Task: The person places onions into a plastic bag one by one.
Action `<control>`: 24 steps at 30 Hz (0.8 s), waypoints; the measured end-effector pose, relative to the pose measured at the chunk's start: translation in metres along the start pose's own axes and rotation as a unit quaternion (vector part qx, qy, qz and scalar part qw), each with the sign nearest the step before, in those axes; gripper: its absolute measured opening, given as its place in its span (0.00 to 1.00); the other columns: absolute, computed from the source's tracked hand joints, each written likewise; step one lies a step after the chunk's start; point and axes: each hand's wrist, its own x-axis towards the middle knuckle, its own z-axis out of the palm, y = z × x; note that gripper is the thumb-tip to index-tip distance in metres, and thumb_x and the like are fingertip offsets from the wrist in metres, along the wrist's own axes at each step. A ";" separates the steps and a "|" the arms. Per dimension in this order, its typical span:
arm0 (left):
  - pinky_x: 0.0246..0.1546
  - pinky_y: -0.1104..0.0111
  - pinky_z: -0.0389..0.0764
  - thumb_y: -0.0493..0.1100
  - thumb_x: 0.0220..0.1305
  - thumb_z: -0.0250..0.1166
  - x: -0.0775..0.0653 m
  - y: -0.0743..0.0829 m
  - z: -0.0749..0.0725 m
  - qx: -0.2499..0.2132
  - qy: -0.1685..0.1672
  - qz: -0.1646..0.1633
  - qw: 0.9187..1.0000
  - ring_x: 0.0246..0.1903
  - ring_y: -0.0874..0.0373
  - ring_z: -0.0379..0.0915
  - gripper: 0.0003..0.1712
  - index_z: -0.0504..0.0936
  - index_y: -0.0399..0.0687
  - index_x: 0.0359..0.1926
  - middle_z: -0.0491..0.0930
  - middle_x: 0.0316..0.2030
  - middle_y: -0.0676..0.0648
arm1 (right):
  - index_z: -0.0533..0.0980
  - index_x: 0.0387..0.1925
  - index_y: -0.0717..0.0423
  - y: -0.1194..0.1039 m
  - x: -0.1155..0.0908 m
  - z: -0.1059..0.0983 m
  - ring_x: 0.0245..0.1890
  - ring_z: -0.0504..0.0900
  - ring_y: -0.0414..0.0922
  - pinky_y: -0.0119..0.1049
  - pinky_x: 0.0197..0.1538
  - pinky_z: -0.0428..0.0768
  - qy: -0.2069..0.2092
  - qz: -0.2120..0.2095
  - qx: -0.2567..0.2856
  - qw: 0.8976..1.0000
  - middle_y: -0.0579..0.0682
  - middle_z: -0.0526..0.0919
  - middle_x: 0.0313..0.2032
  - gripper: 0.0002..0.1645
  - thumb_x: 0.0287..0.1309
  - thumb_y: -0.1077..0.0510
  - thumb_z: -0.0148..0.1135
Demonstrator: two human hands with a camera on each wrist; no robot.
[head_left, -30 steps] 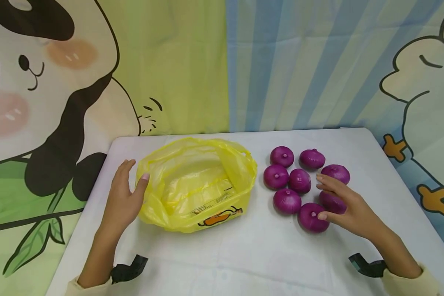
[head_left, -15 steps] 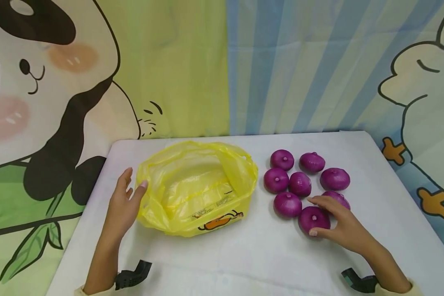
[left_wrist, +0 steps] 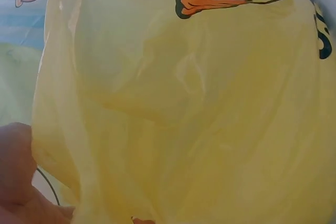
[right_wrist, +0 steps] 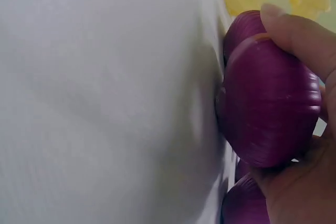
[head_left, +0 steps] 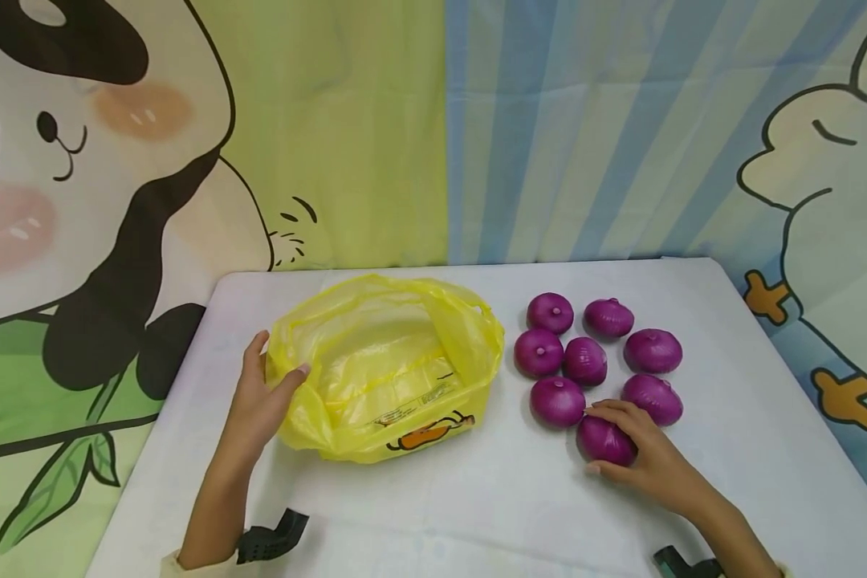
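held onion (right_wrist: pixel 270 100): glossy, plump, deep purple

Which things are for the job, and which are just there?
Probably for the job:
- purple onion in the right hand
- seven other onions on the table
- open yellow bag, with the left hand at its edge

Probably just there:
- panda picture
- striped cloth behind the table

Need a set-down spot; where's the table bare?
Bare: table nearside of the bag, and right of the onions to its edge. Crowded: among the onions, where the right hand grips one, and left of the bag, at the left hand.
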 end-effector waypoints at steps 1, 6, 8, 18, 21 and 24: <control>0.65 0.44 0.54 0.50 0.70 0.57 0.001 0.001 0.001 0.007 0.003 -0.001 1.000 0.69 0.38 0.49 0.50 0.32 0.53 0.77 0.42 0.74 0.37 | 0.73 0.59 0.45 0.000 0.000 0.001 0.57 0.66 0.40 0.19 0.55 0.63 0.001 0.000 0.002 1.000 0.44 0.71 0.57 0.40 0.41 0.50 0.81; 0.62 0.49 0.64 0.48 0.73 0.55 0.005 0.002 0.003 0.034 0.033 0.016 0.999 0.63 0.42 0.62 0.38 0.50 0.45 0.76 0.57 0.71 0.39 | 0.75 0.54 0.45 -0.001 -0.001 0.002 0.57 0.68 0.39 0.18 0.56 0.63 0.008 -0.009 0.010 1.000 0.45 0.73 0.55 0.36 0.40 0.52 0.81; 0.59 0.51 0.69 0.49 0.73 0.54 0.005 0.001 0.003 0.036 0.050 0.021 0.998 0.60 0.46 0.66 0.33 0.58 0.44 0.74 0.63 0.68 0.41 | 0.75 0.53 0.45 -0.002 -0.002 0.002 0.56 0.68 0.39 0.19 0.56 0.64 0.009 -0.012 0.008 1.000 0.46 0.73 0.55 0.36 0.41 0.52 0.81; 0.49 0.67 0.76 0.52 0.72 0.56 0.007 -0.003 0.005 0.050 0.116 0.062 0.990 0.51 0.54 0.74 0.25 0.77 0.42 0.61 0.77 0.57 0.44 | 0.75 0.52 0.44 -0.007 0.003 -0.002 0.55 0.70 0.38 0.19 0.55 0.66 0.029 -0.039 0.011 0.999 0.48 0.76 0.54 0.35 0.39 0.55 0.82; 0.41 0.76 0.75 0.54 0.71 0.57 0.006 -0.004 0.004 0.053 0.120 0.063 0.989 0.45 0.56 0.75 0.25 0.79 0.44 0.59 0.79 0.54 0.45 | 0.76 0.52 0.43 -0.011 0.008 -0.008 0.56 0.70 0.37 0.20 0.53 0.69 0.033 -0.038 0.011 0.999 0.48 0.76 0.54 0.36 0.38 0.57 0.83; 0.36 0.79 0.74 0.55 0.71 0.57 0.007 -0.004 0.004 0.050 0.121 0.065 0.989 0.41 0.57 0.76 0.25 0.80 0.44 0.59 0.80 0.52 0.45 | 0.76 0.53 0.44 -0.016 0.015 -0.016 0.57 0.69 0.35 0.22 0.51 0.72 0.033 -0.033 0.017 0.999 0.50 0.77 0.54 0.37 0.37 0.59 0.83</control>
